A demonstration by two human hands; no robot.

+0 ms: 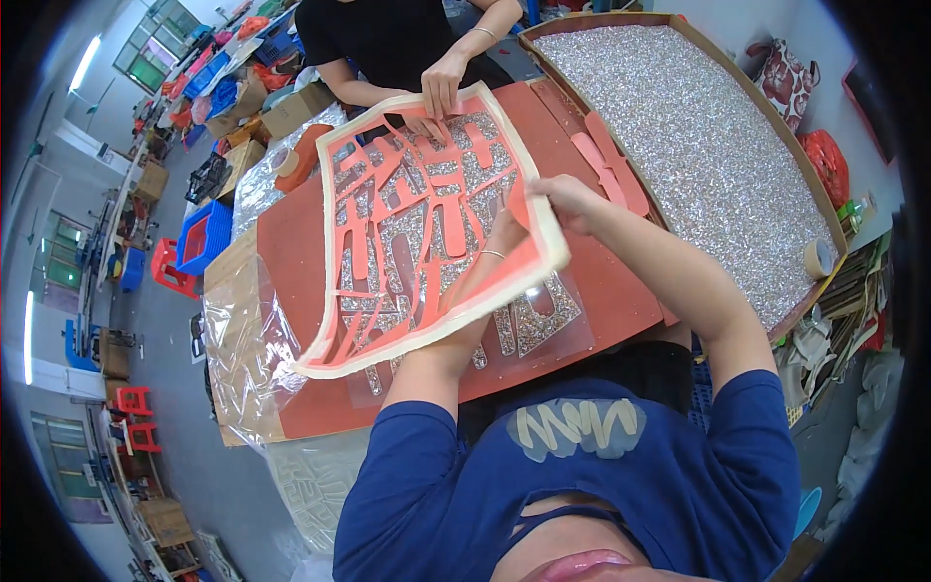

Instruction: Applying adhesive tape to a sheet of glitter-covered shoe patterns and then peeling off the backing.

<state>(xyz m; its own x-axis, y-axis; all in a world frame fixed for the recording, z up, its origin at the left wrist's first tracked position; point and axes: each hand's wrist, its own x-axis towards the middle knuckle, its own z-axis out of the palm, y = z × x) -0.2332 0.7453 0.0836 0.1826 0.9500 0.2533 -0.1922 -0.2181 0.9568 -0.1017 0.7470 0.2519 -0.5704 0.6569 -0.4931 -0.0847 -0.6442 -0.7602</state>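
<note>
Two people work on either side of a reddish-brown board [291,242], you in blue and a co-worker [388,39] in black across from you. To your right spreads a wide tray [621,18] of glittering granules [679,145]. Your coral cut-out sheet [451,228], bordered in cream, stands over the middle of the board with its near edge raised, glitter showing through its openings. Beneath it, a clear film [533,335] bearing glittery shapes lies on the board. Coral strips [611,175] rest between the sheet and the tray. Your right hand [565,199] grips the sheet's right border, fingers clamped on it. Your left hand [506,231] reaches under the sheet; its fingers are hidden there, so whether they are apart or together cannot be told. Opposite, the co-worker's hands [442,82] are at the sheet's far edge. A tape roll [820,259] sits by the tray's right edge.
</note>
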